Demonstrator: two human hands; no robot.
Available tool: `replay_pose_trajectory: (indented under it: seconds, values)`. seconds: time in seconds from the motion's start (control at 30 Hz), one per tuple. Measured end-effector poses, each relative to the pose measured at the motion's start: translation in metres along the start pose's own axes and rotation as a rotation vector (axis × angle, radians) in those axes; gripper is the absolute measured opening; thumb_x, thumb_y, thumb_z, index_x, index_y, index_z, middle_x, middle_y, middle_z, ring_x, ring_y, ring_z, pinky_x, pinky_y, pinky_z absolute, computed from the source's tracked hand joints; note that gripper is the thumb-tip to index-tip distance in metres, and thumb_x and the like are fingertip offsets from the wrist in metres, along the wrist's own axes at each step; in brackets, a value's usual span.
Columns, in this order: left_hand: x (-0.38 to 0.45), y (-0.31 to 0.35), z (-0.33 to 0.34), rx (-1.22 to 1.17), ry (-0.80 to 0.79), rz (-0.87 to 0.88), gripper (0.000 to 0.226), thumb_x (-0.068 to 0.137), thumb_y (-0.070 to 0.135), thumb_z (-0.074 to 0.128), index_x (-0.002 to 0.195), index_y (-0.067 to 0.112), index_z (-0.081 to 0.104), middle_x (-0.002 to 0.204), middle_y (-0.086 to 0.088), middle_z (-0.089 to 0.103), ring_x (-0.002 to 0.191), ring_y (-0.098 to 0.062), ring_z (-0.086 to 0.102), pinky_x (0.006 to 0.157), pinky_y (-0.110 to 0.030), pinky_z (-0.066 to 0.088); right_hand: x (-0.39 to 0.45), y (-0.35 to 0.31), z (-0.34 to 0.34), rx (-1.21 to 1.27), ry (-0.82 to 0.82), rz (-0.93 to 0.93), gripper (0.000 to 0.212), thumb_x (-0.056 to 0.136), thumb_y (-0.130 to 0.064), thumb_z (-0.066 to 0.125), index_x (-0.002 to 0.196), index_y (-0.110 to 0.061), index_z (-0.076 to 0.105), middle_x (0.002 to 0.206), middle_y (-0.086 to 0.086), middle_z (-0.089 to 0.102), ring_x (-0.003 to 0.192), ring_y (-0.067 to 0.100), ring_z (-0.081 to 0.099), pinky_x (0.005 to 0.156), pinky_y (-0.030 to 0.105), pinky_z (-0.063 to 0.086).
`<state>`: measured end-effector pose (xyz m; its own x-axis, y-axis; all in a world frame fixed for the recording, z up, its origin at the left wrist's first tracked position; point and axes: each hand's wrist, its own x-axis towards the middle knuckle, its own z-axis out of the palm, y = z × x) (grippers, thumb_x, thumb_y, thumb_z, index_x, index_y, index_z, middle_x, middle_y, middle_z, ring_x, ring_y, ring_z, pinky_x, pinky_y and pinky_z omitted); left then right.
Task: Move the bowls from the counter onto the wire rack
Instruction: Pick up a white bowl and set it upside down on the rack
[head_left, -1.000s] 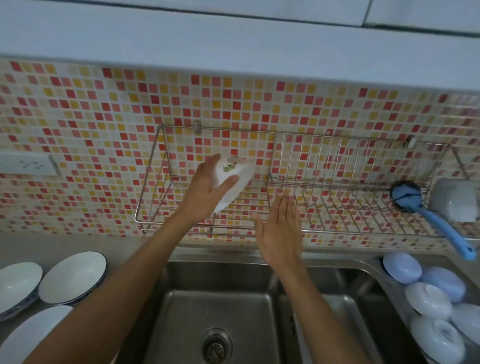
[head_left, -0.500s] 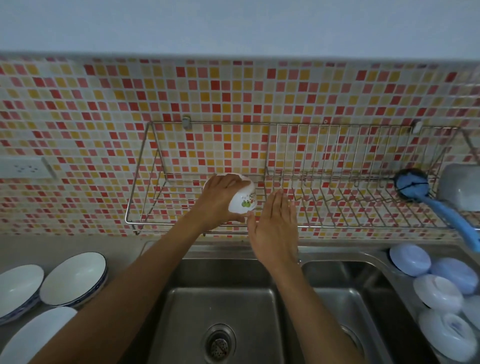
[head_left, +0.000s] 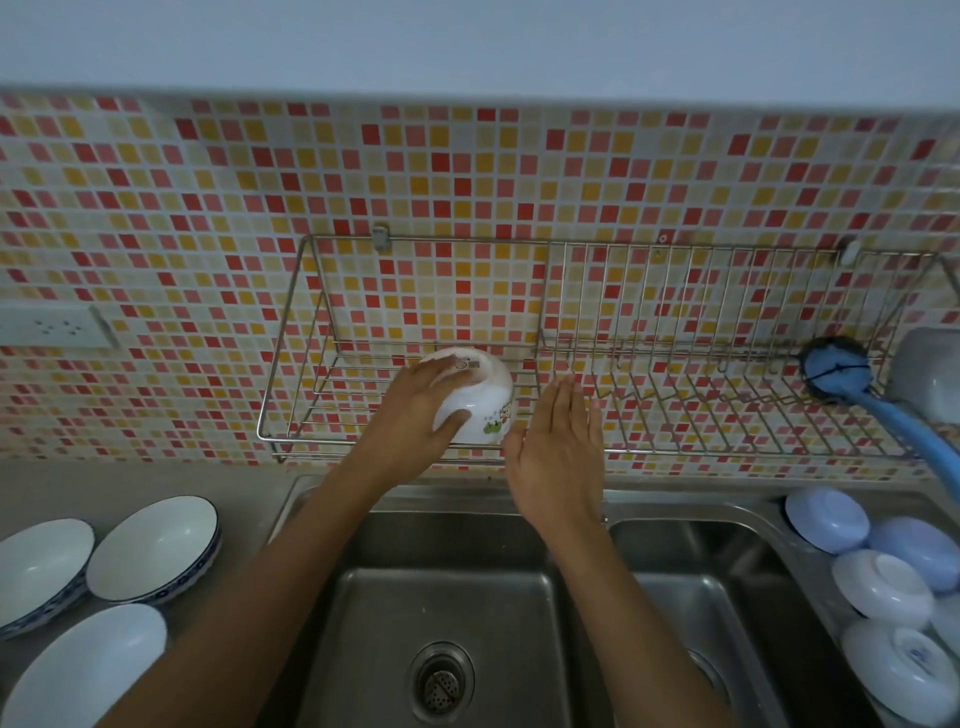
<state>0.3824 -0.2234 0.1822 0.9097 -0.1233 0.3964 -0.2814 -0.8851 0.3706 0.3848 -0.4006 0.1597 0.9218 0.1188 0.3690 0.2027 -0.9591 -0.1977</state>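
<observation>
A small white bowl (head_left: 480, 397) with a green print sits upside down on the left section of the wire rack (head_left: 675, 415) fixed to the tiled wall. My left hand (head_left: 415, 421) is wrapped around the bowl's left side, thumb on its front. My right hand (head_left: 558, 457) hovers flat and open just right of the bowl, fingers together pointing up. On the counter at the left lie three wide white bowls: one with a blue rim (head_left: 153, 548), one at the edge (head_left: 41, 569), one nearest me (head_left: 88, 670).
A steel double sink (head_left: 441, 613) lies below the rack. A blue dish brush (head_left: 852, 379) and a pale cup (head_left: 930, 374) sit at the rack's right end. Several upturned blue and white bowls (head_left: 883, 587) fill the drainer at right. A wall socket (head_left: 52, 325) is at left.
My left hand has turned the small bowl upside down and lowered it onto the rack's left section. My right hand stayed open beside it.
</observation>
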Motion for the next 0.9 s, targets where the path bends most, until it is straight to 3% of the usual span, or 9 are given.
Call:
replay_pose_trajectory:
  seconds: [0.1, 0.27, 0.43, 0.57, 0.73, 0.9]
  values:
    - [-0.019, -0.006, -0.001, 0.028, 0.011, -0.051, 0.048, 0.096, 0.032, 0.047, 0.142, 0.025, 0.038, 0.152, -0.003, 0.033, 0.14, -0.024, 0.028, 0.114, -0.043, 0.03, 0.0, 0.001, 0.001, 0.006, -0.008, -0.016, 0.069, 0.098, -0.05, 0.009, 0.152, -0.006, 0.007, 0.161, 0.013, 0.008, 0.149, 0.026, 0.004, 0.119, 0.039, -0.005]
    - [0.004, -0.008, 0.004, 0.02, -0.118, -0.06, 0.053, 0.099, 0.02, 0.041, 0.148, 0.028, 0.023, 0.159, 0.003, 0.015, 0.146, -0.023, 0.015, 0.117, -0.043, 0.022, -0.002, 0.004, 0.0, -0.018, -0.006, -0.075, 0.065, 0.1, -0.048, 0.008, 0.152, -0.008, 0.01, 0.161, 0.011, 0.01, 0.149, 0.023, 0.005, 0.114, 0.036, -0.013]
    - [0.026, -0.006, 0.007, -0.054, -0.224, -0.03, 0.055, 0.1, 0.018, 0.038, 0.149, 0.03, 0.017, 0.16, 0.008, 0.001, 0.147, -0.024, 0.009, 0.118, -0.045, 0.022, -0.001, 0.003, 0.0, -0.019, 0.013, -0.072, 0.065, 0.098, -0.043, 0.01, 0.151, -0.006, 0.015, 0.159, 0.012, 0.016, 0.148, 0.023, 0.011, 0.116, 0.037, -0.009]
    - [0.016, -0.001, 0.007, 0.019, -0.109, 0.013, 0.049, 0.101, 0.022, 0.033, 0.149, 0.022, 0.022, 0.159, 0.003, 0.013, 0.147, -0.019, 0.012, 0.118, -0.035, 0.014, -0.002, 0.003, 0.002, -0.022, 0.009, -0.067, 0.066, 0.098, -0.044, 0.009, 0.151, -0.006, 0.015, 0.16, 0.012, 0.016, 0.148, 0.023, 0.011, 0.115, 0.036, -0.01]
    - [0.009, 0.002, 0.002, 0.087, -0.148, -0.006, 0.048, 0.102, 0.025, 0.028, 0.149, 0.02, 0.021, 0.158, 0.0, 0.019, 0.144, -0.021, 0.022, 0.117, -0.036, 0.017, -0.003, 0.001, 0.0, -0.021, -0.024, -0.069, 0.064, 0.098, -0.042, 0.006, 0.151, -0.006, 0.012, 0.16, 0.011, 0.014, 0.149, 0.022, 0.008, 0.117, 0.037, -0.009]
    - [-0.023, 0.003, 0.002, 0.325, -0.03, -0.068, 0.058, 0.1, 0.042, 0.006, 0.144, 0.017, 0.035, 0.148, -0.004, 0.042, 0.138, -0.022, 0.037, 0.118, -0.043, 0.018, -0.009, 0.0, 0.006, -0.006, 0.047, -0.043, 0.063, 0.1, -0.043, 0.011, 0.145, -0.005, 0.035, 0.152, 0.013, 0.036, 0.144, 0.027, 0.026, 0.121, 0.044, 0.008]
